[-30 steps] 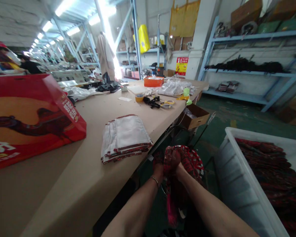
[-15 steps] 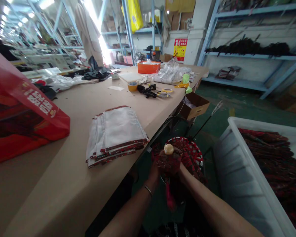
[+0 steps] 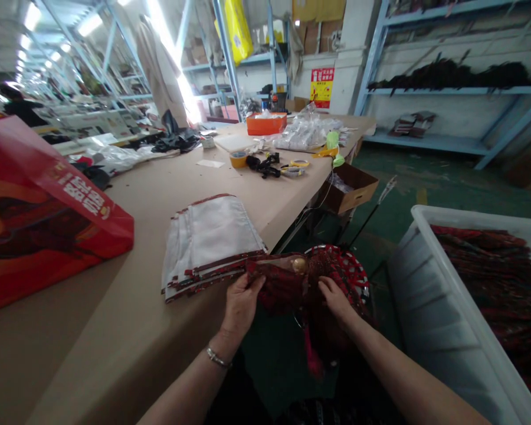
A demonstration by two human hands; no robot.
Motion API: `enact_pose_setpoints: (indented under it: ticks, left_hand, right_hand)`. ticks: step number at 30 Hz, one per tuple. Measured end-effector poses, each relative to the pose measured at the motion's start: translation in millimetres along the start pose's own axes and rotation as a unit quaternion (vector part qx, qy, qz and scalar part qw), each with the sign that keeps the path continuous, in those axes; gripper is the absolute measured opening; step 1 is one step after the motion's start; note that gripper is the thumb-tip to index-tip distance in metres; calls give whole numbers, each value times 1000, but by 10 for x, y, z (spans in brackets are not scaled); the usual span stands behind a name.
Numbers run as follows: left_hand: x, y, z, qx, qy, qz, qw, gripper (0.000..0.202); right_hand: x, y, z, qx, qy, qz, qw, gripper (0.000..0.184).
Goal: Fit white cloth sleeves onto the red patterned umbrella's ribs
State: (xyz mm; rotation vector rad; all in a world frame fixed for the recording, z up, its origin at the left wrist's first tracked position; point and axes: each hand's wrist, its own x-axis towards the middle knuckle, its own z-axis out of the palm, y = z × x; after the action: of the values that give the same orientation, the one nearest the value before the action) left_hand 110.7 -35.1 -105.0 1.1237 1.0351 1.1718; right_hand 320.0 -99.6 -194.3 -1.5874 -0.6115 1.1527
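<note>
- Lower centre: pinching the dark red cloth (image 3: 279,284) with left hand (image 3: 241,301) and right hand (image 3: 336,298), both grips closed on it, just off the table (image 3: 115,330) edge.
- Seemingly spreading it flat; next calls for even pull around the pale knob (image 3: 299,265).
- Beyond, centre left: stacked white pouches (image 3: 212,233).

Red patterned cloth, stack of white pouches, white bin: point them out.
red patterned cloth (image 3: 283,286), head view, its bunched middle
stack of white pouches (image 3: 212,233), head view, top pouch's middle
white bin (image 3: 425,307), head view, bare outer wall
</note>
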Motion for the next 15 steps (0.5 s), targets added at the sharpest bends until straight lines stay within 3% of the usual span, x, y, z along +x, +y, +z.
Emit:
enact_pose_setpoints:
  ticks: [3, 6, 9, 11, 13, 15]
  left_hand:
    - [-66, 198, -46, 65, -9, 20, 998, 17]
    - [-118, 556, 124, 147, -11, 99, 984, 13]
    - [-91, 1021, 361, 191, 4, 180, 965, 18]
    - [-61, 1292, 474, 166, 10, 255, 952, 23]
    - [-61, 1463, 520, 94, -3, 322, 942, 26]
    - [-116, 1510, 493, 41, -18, 361, 931, 22]
  right_hand:
    - [-253, -242, -21, -86, -36, -164, 982, 48]
    - [-462, -568, 89, -129, -90, -287, 945, 58]
    - [-540, -1082, 201, -115, -100, -348, 925, 39]
    - [-559, -1530, 189, -91, -72, -394, 912, 24]
    - [-586, -1987, 85, -39, -42, -445, 894, 24]
    - [-613, -2338, -84, 1, -48, -440, 897, 27]
